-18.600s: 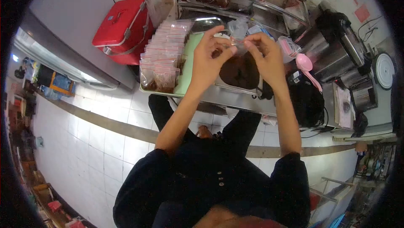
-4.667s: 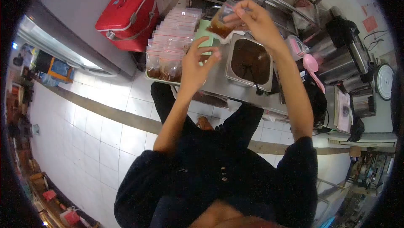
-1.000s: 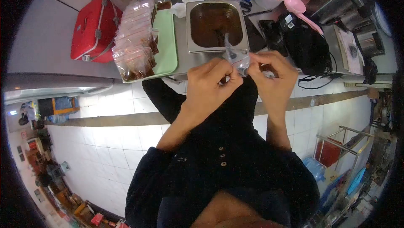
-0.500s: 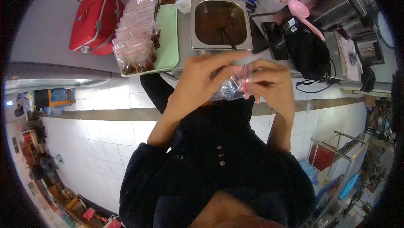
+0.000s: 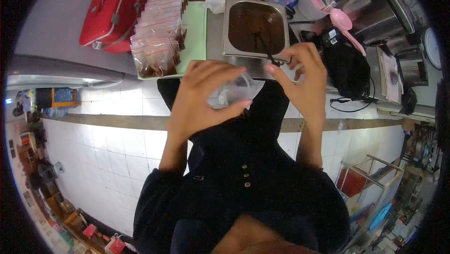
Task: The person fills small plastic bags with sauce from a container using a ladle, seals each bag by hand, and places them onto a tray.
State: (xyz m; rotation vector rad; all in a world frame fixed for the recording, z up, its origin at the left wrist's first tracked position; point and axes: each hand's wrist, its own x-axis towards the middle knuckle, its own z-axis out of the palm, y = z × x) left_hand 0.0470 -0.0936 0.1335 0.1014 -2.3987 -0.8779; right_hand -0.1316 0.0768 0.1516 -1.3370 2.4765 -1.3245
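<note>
My left hand (image 5: 194, 99) is curved around a clear plastic zip bag (image 5: 236, 90), its thumb and fingers spread and holding the bag's mouth wide. Off to the right, my right hand (image 5: 302, 73) has its fingers apart, with thumb and fingertips right at the end of a dark utensil handle (image 5: 269, 53). That handle leans out of a square metal pan (image 5: 226, 47) of brown sauce (image 5: 241, 33); the utensil's lower end is hidden in the sauce. Filled zip bags (image 5: 157, 57) stand in a row on a pale green tray (image 5: 197, 33) beside the pan.
A red case (image 5: 110, 17) stands left of the tray. Right of the pan lie a black bag (image 5: 344, 66) with a cord and a pink ladle (image 5: 341, 19). A clear plastic tub (image 5: 311, 5) and crumpled white tissue (image 5: 218, 4) are behind.
My right hand has let go of the zip bag and moved up to the utensil handle. The bag, now opened wide, stays in my left hand, which has shifted slightly left.
</note>
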